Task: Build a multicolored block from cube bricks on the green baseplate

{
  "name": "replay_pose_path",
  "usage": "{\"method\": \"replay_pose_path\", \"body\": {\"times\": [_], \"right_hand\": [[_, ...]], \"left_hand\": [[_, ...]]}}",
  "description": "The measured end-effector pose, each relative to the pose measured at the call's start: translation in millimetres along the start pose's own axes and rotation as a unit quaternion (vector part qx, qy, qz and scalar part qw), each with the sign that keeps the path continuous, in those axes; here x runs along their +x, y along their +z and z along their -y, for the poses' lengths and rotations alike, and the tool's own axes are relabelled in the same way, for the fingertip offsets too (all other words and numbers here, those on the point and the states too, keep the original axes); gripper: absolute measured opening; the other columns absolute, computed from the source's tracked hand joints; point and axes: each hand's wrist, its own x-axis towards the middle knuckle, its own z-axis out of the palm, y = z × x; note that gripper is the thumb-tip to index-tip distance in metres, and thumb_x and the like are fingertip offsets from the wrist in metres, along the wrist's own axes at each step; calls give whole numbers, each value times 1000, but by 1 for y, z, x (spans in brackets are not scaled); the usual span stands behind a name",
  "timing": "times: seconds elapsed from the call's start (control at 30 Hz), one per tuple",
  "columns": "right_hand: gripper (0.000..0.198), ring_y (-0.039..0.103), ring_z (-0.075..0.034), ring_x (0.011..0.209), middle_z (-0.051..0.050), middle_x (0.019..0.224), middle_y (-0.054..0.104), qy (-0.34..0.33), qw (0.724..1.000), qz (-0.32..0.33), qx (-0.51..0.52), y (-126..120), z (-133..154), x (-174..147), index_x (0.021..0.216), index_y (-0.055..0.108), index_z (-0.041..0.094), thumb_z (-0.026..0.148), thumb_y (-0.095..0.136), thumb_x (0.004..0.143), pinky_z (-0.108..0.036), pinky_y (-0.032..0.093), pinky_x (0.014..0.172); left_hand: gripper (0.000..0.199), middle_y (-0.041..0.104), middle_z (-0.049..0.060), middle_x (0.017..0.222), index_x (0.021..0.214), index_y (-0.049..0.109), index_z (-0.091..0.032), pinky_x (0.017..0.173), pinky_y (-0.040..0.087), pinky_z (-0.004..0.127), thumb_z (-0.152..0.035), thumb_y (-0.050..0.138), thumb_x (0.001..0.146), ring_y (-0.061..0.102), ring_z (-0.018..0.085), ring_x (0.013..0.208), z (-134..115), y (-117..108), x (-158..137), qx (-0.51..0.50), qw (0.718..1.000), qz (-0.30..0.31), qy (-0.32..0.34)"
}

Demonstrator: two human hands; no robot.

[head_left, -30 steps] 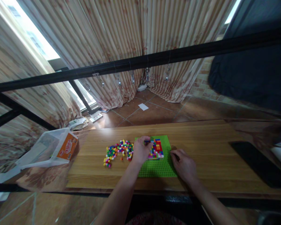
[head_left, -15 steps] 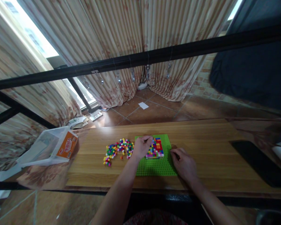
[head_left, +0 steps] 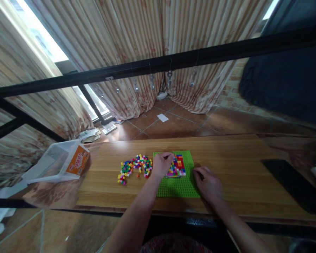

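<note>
A green studded baseplate (head_left: 177, 188) lies on the wooden board, with a block of multicoloured small bricks (head_left: 179, 167) built up near its middle. My left hand (head_left: 162, 164) is over the left part of that block, its fingers pinched together above the bricks; whatever is between the fingertips is hidden. At the baseplate's right edge rests my right hand (head_left: 207, 182), its fingers curled with thumb and forefinger together, and I cannot make out anything in them. Left of the plate is a loose pile of coloured bricks (head_left: 140, 161), curving in an arc.
A clear plastic bin (head_left: 51, 168) with an orange label lies on its side at the left. On the right of the wooden board (head_left: 237, 158) sits a dark flat object (head_left: 292, 184). A black metal rail (head_left: 136, 68) runs across beyond the board, with curtains behind.
The whole view has shifted slightly. My left hand stays over the left part of the brick block, moving a little across it. My right hand keeps its place by the plate's edge.
</note>
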Motion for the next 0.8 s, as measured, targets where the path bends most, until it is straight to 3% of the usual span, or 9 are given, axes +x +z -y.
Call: {"method": "replay_pose_path", "body": {"times": [0.2, 0.3, 0.5, 0.63, 0.8], "right_hand": [[27, 64, -17, 75, -4, 91, 69, -19, 1000, -7, -2, 1, -6, -1, 87, 67, 23, 38, 45, 91, -28, 46, 66], [28, 64, -18, 75, -5, 91, 69, -21, 1000, -13, -7, 1, -7, -2, 87, 66, 22, 39, 45, 91, -28, 45, 64], [28, 63, -18, 72, -5, 91, 69, -26, 999, -11, -24, 1, -7, -3, 87, 66, 22, 40, 45, 91, -28, 44, 61], [29, 63, -17, 72, -4, 91, 68, -16, 999, -7, -30, 1, -8, -3, 88, 66, 22, 41, 45, 90, -28, 44, 62], [30, 63, -18, 72, -5, 90, 68, -16, 999, -7, -38, 1, -10, -3, 88, 67, 21, 42, 46, 89, -28, 44, 62]], "left_hand": [[24, 74, 6, 100, 98, 72, -18, 92, 49, 32, -28, 51, 88, 66, 18, 96, -4, -19, -13, 6, 995, -91, 28], [23, 73, 6, 100, 98, 71, -19, 89, 50, 32, -25, 52, 88, 66, 18, 95, 4, -41, -36, 10, 990, -136, 26], [16, 73, 6, 91, 92, 69, -17, 82, 52, 30, -22, 56, 83, 67, 17, 86, 50, -92, -90, 33, 965, -246, -85], [14, 70, 5, 87, 90, 67, -17, 77, 51, 29, -18, 57, 80, 65, 17, 82, 64, -108, -106, 133, 962, -222, -82], [10, 66, 4, 84, 82, 66, -20, 79, 46, 31, -14, 57, 81, 60, 18, 86, 53, -102, -100, 279, 946, -153, -54]]}}
